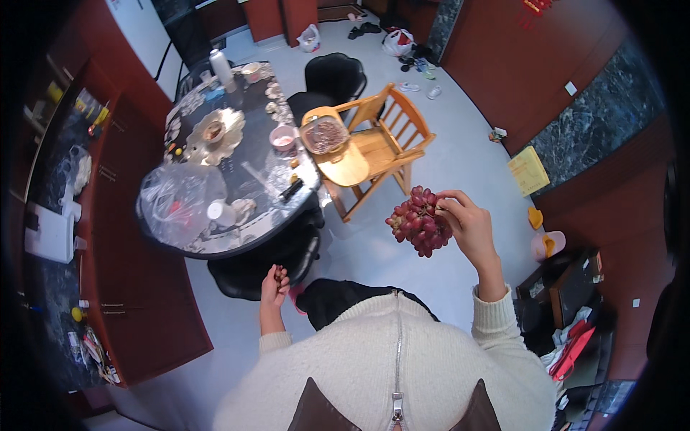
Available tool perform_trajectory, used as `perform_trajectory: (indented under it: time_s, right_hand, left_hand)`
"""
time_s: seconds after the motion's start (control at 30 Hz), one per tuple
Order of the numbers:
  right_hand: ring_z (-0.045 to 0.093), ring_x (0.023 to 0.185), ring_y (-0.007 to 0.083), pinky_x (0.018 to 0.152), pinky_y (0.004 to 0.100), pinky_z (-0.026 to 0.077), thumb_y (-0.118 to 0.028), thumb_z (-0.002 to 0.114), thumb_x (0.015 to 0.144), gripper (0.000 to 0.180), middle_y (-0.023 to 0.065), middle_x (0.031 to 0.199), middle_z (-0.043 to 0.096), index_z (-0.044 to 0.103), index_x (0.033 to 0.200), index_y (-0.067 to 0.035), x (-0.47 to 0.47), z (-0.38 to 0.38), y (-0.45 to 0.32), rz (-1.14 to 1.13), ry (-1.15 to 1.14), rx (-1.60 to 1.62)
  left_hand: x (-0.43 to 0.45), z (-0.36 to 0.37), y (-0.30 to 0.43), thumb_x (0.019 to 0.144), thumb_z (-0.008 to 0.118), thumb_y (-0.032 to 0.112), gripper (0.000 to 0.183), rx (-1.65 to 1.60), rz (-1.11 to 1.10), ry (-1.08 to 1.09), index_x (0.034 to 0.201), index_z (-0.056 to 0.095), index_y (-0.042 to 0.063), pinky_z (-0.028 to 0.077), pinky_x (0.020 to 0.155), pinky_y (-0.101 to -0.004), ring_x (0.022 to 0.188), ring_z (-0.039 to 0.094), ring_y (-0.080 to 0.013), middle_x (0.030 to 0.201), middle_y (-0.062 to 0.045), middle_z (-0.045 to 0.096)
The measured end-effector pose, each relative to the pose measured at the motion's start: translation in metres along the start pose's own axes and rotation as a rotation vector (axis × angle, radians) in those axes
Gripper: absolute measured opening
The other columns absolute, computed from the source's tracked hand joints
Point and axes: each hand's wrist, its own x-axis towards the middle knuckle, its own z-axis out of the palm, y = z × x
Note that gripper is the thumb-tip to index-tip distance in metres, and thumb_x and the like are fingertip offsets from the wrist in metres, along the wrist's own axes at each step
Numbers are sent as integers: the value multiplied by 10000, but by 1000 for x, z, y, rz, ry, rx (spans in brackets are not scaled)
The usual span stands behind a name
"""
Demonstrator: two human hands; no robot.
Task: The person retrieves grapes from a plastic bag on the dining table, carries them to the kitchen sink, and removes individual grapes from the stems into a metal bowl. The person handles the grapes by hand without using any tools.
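A bunch of red grapes [420, 221] hangs from my right hand [470, 226], which pinches it at the stem side, out over the floor. Lower down and to the left, my left hand [274, 291] curls around a few dark red grapes [279, 273]; the fingers partly hide them. That hand is close to a black chair [264, 269] at the near end of the dining table. Ahead, a clear plastic container [325, 134] with something reddish-brown in it rests on the tray of a wooden high chair [345, 164].
The dining table [242, 132] holds a plastic bag [180, 202], a scalloped dish [229, 134], a pink bowl [283, 137] and a white bottle [221, 67]. Another black chair [335, 75] stands beyond the high chair. A dark red cabinet [140, 258] lines the left; shoes [409, 86] lie on the floor.
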Motion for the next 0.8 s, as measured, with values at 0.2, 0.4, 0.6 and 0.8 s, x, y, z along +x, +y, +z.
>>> perform_trajectory:
  time_s: [0.2,0.4,0.6,0.8]
  right_hand:
    - [705,709,248,628,330,544,-79,726,851,89,32,1052,718,704,937,-73,2,-84,113,81,60,1]
    - [683,793,241,655,334,528,-24,734,817,141,62,970,695,728,951,-67,39,-148,228,63,241,-78]
    - [618,834,263,698,346,502,48,726,792,174,85,889,652,716,952,-18,90,-209,344,203,434,-221]
    - [610,852,269,725,362,501,52,703,811,163,96,881,642,708,966,-1,183,-228,479,263,422,-319]
  left_hand:
    - [46,203,-13,1042,565,339,270,284,-57,-123,865,540,137,275,411,-193,553,433,-82,825,-12,572]
    - [146,378,-34,1051,523,334,262,513,-123,-362,897,555,125,270,406,-202,545,451,-84,808,-13,587]
    - [250,612,-106,1053,528,307,220,313,-373,-657,980,553,101,275,412,-175,554,387,-67,797,15,491]
    - [328,813,-152,1050,508,306,250,258,-507,-982,1047,579,66,298,413,-184,542,373,-75,789,-23,495]
